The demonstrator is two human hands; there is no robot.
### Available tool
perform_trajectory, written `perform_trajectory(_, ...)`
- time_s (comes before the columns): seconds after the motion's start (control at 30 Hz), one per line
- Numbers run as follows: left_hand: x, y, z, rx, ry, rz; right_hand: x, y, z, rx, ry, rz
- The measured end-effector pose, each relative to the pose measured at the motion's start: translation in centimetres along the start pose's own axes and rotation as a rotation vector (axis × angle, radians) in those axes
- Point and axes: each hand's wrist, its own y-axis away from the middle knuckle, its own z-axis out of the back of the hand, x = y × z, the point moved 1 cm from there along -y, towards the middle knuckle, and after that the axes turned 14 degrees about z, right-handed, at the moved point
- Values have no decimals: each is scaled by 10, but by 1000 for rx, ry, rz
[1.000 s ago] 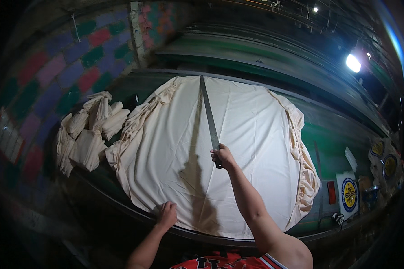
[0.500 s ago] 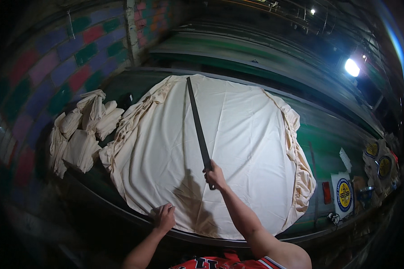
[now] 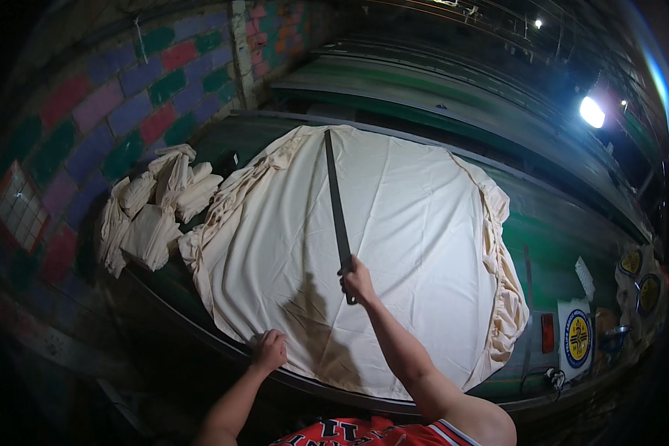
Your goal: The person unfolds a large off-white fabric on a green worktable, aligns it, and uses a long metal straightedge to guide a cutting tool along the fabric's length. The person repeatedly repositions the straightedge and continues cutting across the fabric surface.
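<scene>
A wide cream cloth lies spread over the green table, bunched and gathered along its left and right sides. My right hand is wrapped round the near end of a long, dark, flat straightedge. The straightedge stretches away over the cloth, its far tip near the cloth's back edge. At the cloth's near edge, left of the straightedge, my left hand has its fingers curled down on the fabric and seems to pinch it; the fingertips are partly hidden. Creases and a dark shadow run across the cloth between my hands.
Folded cream cloth bundles are piled at the table's left end by a painted block wall. At the right lie a red block-like object, a sheet with a round blue-and-yellow emblem and a cable. Long green tables stand behind.
The view has turned slightly left, so the scene sits further right. Against the cloth, my left hand has shifted a little left along the near edge. My right hand still grips the straightedge.
</scene>
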Motion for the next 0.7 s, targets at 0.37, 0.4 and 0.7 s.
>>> perform_trajectory(0.37,8,3,-4,-19,40,0,-38,24,-26,4,606,211)
perform_trajectory(0.4,10,4,-4,-21,51,0,-41,11,-27,-9,652,246)
perform_trajectory(0.7,51,-13,30,208,264,-78,23,-70,-59,-47,158,10)
